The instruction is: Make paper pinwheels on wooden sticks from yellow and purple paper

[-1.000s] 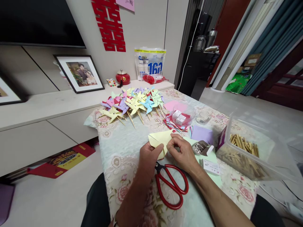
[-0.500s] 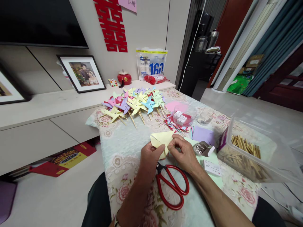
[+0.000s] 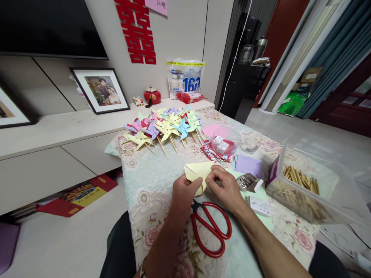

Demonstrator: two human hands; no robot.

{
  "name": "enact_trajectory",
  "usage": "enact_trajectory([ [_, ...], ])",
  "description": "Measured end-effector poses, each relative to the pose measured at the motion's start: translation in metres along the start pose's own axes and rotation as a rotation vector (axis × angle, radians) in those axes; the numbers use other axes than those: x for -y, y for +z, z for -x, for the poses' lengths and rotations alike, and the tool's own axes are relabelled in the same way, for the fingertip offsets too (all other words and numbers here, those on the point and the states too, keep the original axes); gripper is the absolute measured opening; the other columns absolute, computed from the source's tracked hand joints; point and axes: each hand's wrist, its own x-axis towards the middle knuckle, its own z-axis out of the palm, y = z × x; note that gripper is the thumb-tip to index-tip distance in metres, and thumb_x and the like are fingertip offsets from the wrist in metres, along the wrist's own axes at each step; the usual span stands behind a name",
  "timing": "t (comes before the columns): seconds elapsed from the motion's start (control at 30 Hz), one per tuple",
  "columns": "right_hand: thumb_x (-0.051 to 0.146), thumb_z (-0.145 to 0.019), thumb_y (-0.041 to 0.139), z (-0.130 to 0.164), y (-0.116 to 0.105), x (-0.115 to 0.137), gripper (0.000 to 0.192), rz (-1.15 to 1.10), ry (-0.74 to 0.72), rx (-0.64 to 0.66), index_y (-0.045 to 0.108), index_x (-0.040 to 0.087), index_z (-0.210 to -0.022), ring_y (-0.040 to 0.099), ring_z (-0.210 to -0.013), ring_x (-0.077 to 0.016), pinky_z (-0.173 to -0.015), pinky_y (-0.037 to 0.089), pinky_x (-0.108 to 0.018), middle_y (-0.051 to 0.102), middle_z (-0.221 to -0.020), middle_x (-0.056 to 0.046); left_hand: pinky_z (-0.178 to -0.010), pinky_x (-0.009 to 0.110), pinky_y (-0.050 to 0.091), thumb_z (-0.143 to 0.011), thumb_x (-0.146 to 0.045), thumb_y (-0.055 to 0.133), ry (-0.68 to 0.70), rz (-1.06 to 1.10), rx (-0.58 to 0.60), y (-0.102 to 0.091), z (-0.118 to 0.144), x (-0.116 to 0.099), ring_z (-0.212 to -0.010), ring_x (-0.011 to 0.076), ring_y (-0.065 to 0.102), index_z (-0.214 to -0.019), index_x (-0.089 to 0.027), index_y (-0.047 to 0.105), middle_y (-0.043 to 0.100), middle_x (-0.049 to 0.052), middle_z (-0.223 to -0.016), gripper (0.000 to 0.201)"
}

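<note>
On the table point(image 3: 160, 173), scissors point(image 3: 209, 227) lie nearest you, this side of the paper point(image 3: 198, 170). Pinwheels point(image 3: 165, 129) lie behind it to the left; sticks point(image 3: 301, 179) sit in the container point(image 3: 337, 210) on your right

The paper point(image 3: 198, 170) is pale yellow, the scissor handles point(image 3: 213, 255) red, the tablecloth point(image 3: 156, 173) rose-patterned.

I have the left hand point(image 3: 185, 189) just beyond the pivot of the red-handled scissors point(image 3: 208, 227), its thumb point(image 3: 196, 186) pressed over the grip. My right hand point(image 3: 223, 185), beyond the scissors' handles, pinches thumb against curled fingers. My left forearm point(image 3: 165, 239) slants along the scissors' left, my right forearm point(image 3: 261, 235) along their right.
</note>
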Motion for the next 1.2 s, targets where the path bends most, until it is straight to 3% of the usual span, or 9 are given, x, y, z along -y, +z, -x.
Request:
enact_trajectory([
  [0.2,0.018,-0.081,0.056,0.001,0.001,0.000,0.018,-0.012,0.022,-0.007,0.055,0.021,-0.063,0.060,-0.087,-0.0207,-0.079,0.044,-0.031,0.061,-0.084,-0.004,-0.045,0.020,0.041,-0.061,-0.026,0.077,0.002,0.003,-0.002,0.001,0.001,0.000,-0.045,0.0109,0.054,-0.079,-0.012,0.071,0.069,0.000,-0.057,0.024],
  [0.4,0.018,-0.081,0.058,0.001,0.000,-0.001,0.018,-0.015,0.023,-0.005,0.057,0.021,-0.063,0.061,-0.093,-0.0226,-0.083,0.045,-0.033,0.064,-0.084,-0.004,-0.044,0.021,0.041,-0.063,-0.024,0.074,0.000,-0.018,-0.001,0.002,0.001,-0.002,-0.043,0.0108,0.053,-0.072,-0.012,0.071,0.067,0.001,-0.054,0.015],
  [0.53,0.022,-0.083,0.062,0.001,-0.005,0.000,0.015,-0.039,0.024,0.013,0.064,0.021,-0.068,0.063,-0.099,-0.0235,-0.088,0.046,-0.035,0.069,-0.097,-0.006,-0.048,0.022,0.046,-0.064,-0.023,0.075,-0.014,-0.050,-0.015,0.000,0.001,-0.004,-0.047,0.0136,0.060,-0.083,-0.012,0.075,0.071,0.002,-0.062,0.022],
  [0.67,0.028,-0.084,0.067,-0.001,-0.015,-0.002,0.007,-0.134,0.036,-0.144,0.069,0.022,-0.087,0.058,-0.119,-0.0279,-0.097,0.045,-0.041,0.065,-0.124,-0.010,-0.051,0.023,0.049,-0.064,-0.024,0.077,-0.038,-0.073,0.002,-0.005,0.002,-0.007,-0.051,0.0148,0.063,-0.088,-0.011,0.076,0.074,0.004,-0.067,0.028],
  [0.77,0.032,-0.086,0.068,-0.003,-0.021,-0.005,0.034,-0.341,0.077,-0.199,0.065,0.024,-0.118,0.058,-0.119,-0.0268,-0.097,0.047,-0.042,0.061,-0.134,-0.011,-0.055,0.024,0.050,-0.065,-0.025,0.077,-0.074,-0.088,0.101,-0.008,0.006,-0.010,-0.055,0.0159,0.064,-0.083,-0.010,0.076,0.073,0.006,-0.066,0.024],
  [0.87,0.033,-0.084,0.070,-0.004,-0.024,-0.007,0.057,-0.512,0.137,-0.079,0.053,0.025,-0.137,0.062,-0.112,-0.0248,-0.098,0.048,-0.042,0.065,-0.127,-0.011,-0.059,0.025,0.051,-0.065,-0.024,0.076,-0.107,-0.120,0.249,-0.011,0.007,-0.016,-0.059,0.0177,0.066,-0.080,-0.011,0.076,0.075,0.007,-0.070,0.020],
  [1.03,0.029,-0.082,0.070,-0.001,-0.025,-0.003,0.068,-0.534,0.208,0.193,0.046,0.021,-0.146,0.065,-0.091,-0.0204,-0.081,0.051,-0.034,0.069,-0.101,-0.005,-0.053,0.024,0.048,-0.060,-0.017,0.073,-0.173,-0.314,0.428,-0.019,-0.002,-0.035,-0.056,0.0178,0.064,-0.069,-0.014,0.076,0.074,0.007,-0.067,0.010],
  [1.2,0.025,-0.077,0.071,0.001,-0.023,0.001,0.076,-0.475,0.246,0.276,0.044,0.019,-0.148,0.064,-0.082,-0.0194,-0.070,0.051,-0.030,0.067,-0.090,-0.001,-0.051,0.024,0.046,-0.058,-0.016,0.070,-0.228,-0.427,0.575,-0.019,-0.014,-0.054,-0.056,0.0195,0.064,-0.062,-0.016,0.074,0.071,0.005,-0.062,0.005],
])
